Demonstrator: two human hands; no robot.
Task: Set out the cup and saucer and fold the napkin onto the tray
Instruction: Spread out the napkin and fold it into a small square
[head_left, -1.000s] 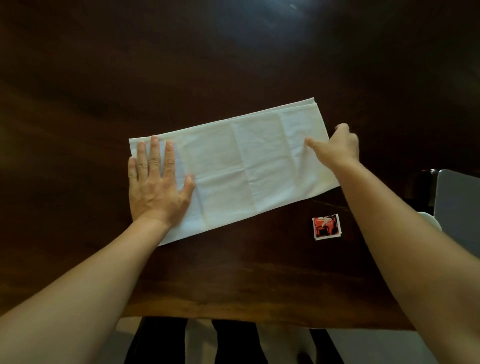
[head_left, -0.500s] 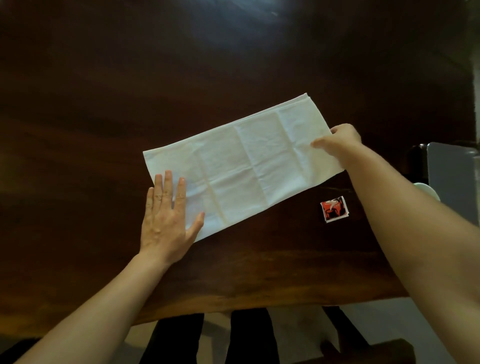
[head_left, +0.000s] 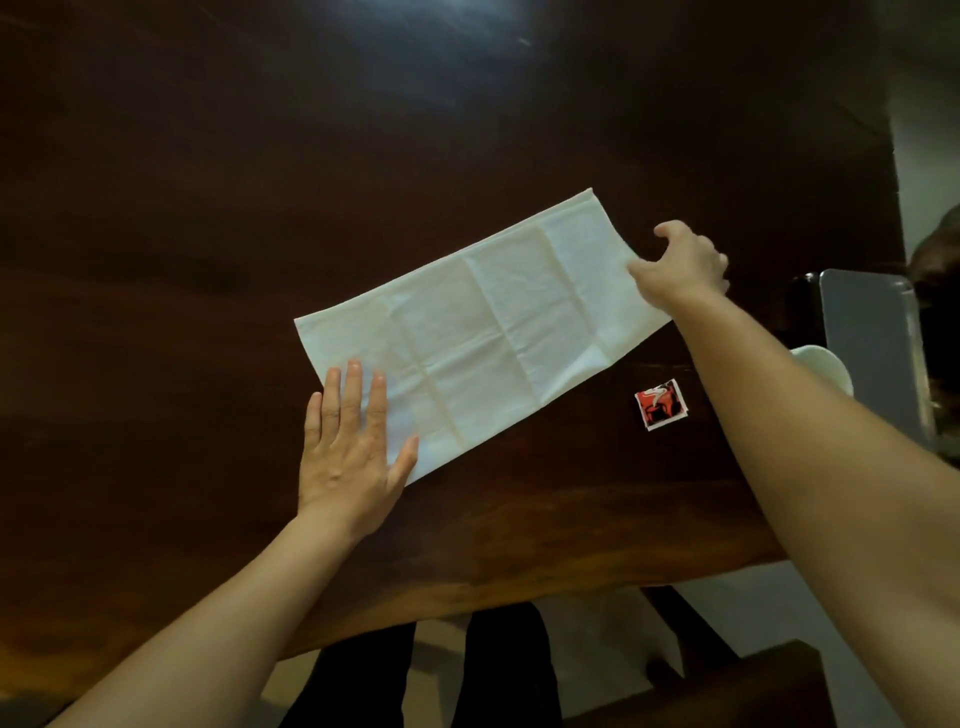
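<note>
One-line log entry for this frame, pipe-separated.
napkin: folded strip, flat on table | left hand: flat on near-left corner | right hand: grips right end | red packet: on table, beside napkin

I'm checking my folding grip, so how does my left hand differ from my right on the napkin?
The left hand lies flat with straight fingers; the right hand has curled fingers. The left hand presses the near left corner of the napkin; the right hand pinches its right end, thumb on top. Both touch the same napkin.
</note>
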